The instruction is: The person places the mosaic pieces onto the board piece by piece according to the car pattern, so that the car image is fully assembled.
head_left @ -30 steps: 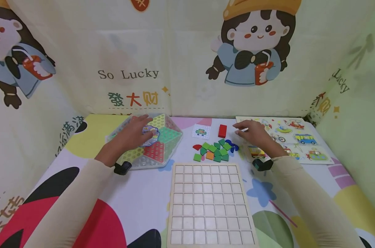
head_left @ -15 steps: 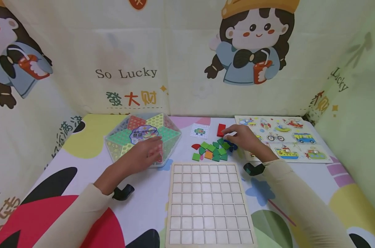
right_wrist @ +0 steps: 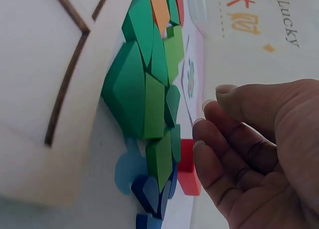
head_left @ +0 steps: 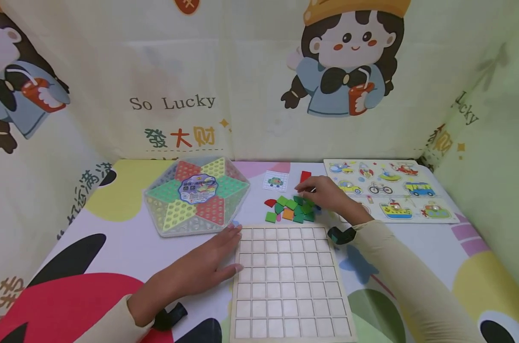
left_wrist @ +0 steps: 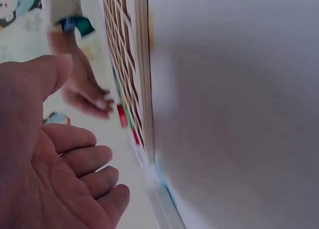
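Note:
My left hand (head_left: 204,264) lies flat at the left edge of the wooden grid board (head_left: 241,314), fingertips and thumb right at its frame. In the left wrist view its fingers (left_wrist: 89,161) are loosely bent beside the board's edge, with nothing in them. Over the pile of small wooden pieces, mostly green (head_left: 282,200), hovers my right hand (head_left: 325,193). The right wrist view shows its thumb and fingers loosely curved with nothing between them. Dark blue pieces (right_wrist: 149,194) and a red block (right_wrist: 188,174) lie close to it; the hand partly covers them in the head view.
A clear hexagonal Chinese checkers box (head_left: 156,224) stands at the back left. A small pattern card (head_left: 275,181) lies behind the pile. On the right is a vehicle picture puzzle board (head_left: 396,196). A printed cloth wall (head_left: 251,95) closes off the back.
My left hand has come from above the hexagonal box down and right to the grid board's left edge. The right hand has moved left from the puzzle board to over the pile.

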`<state>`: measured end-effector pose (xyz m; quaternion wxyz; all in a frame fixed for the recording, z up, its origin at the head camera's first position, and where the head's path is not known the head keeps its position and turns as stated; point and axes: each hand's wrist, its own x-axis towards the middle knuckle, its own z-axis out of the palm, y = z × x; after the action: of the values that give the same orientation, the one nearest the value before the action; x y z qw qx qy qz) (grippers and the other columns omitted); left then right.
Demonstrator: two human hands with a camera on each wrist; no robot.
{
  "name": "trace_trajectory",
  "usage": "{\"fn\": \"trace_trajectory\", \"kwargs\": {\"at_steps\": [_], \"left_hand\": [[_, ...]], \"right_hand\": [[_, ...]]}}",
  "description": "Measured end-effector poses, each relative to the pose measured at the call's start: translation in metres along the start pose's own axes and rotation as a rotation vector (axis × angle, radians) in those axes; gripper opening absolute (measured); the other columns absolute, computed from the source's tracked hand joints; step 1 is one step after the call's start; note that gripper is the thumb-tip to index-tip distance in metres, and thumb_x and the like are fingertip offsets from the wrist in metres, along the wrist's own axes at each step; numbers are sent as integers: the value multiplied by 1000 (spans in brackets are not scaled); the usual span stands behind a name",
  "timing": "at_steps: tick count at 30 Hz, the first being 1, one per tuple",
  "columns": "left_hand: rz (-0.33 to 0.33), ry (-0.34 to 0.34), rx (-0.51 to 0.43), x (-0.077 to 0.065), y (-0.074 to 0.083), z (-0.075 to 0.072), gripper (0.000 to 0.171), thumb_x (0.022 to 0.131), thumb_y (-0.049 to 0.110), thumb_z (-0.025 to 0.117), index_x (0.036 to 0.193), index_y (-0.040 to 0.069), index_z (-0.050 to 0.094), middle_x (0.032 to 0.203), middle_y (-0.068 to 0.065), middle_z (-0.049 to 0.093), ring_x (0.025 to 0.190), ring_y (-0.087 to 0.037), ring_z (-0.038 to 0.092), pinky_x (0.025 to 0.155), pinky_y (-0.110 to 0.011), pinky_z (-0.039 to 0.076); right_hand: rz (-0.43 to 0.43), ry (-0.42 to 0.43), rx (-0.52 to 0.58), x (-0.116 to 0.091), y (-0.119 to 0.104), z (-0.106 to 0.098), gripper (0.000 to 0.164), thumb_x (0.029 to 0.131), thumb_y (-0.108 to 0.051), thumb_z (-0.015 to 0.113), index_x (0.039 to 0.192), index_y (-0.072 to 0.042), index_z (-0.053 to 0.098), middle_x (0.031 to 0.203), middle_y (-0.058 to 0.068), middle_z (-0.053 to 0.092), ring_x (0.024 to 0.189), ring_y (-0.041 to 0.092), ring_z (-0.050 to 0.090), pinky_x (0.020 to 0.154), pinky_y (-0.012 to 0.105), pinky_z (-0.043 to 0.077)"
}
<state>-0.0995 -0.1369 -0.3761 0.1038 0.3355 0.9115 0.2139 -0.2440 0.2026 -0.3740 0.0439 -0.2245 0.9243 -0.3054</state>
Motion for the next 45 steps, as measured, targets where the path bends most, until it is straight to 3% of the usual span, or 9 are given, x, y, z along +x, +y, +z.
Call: {"fn": "trace_trajectory", "kwargs": {"at_steps": [10,18,28,35,45], "left_hand": [[68,-120,21,-15,18,21,98,86,69,52,155,7,22,162,-3,12,147,-24,12,111,-46,27],[69,-229,22,-19,20,27,113,73,77,59,156,10,21,163,-3,2,147,-28,3,108,-44,33],[91,-268,86,-17,20,26,119,70,78,60,156,9,18,163,-5,1,147,-28,0,110,-43,30],[97,-265,104,-17,20,26,117,70,78,58,156,9,19,163,-5,1,147,-28,1,110,-43,30],[105,-263,98,-18,20,26,115,72,78,58,156,9,19,163,-6,1,147,-29,1,110,-43,30]], "right_hand": [[10,-21,20,1,-17,3,26,91,-4,67,117,0,70,109,11,69,98,26,61,86,40,51],[99,-90,0,5,-7,10,29,93,-6,66,122,-2,67,119,11,66,108,27,57,92,41,49],[156,-144,-43,8,-7,13,33,92,-6,67,125,-3,65,116,9,67,105,25,58,91,40,49],[185,-161,-45,9,2,11,32,91,-11,70,122,-4,68,111,7,65,97,24,54,81,35,49],[135,-137,-44,9,-2,15,23,89,-7,71,112,-6,70,96,4,64,87,23,54,76,33,48]]}}
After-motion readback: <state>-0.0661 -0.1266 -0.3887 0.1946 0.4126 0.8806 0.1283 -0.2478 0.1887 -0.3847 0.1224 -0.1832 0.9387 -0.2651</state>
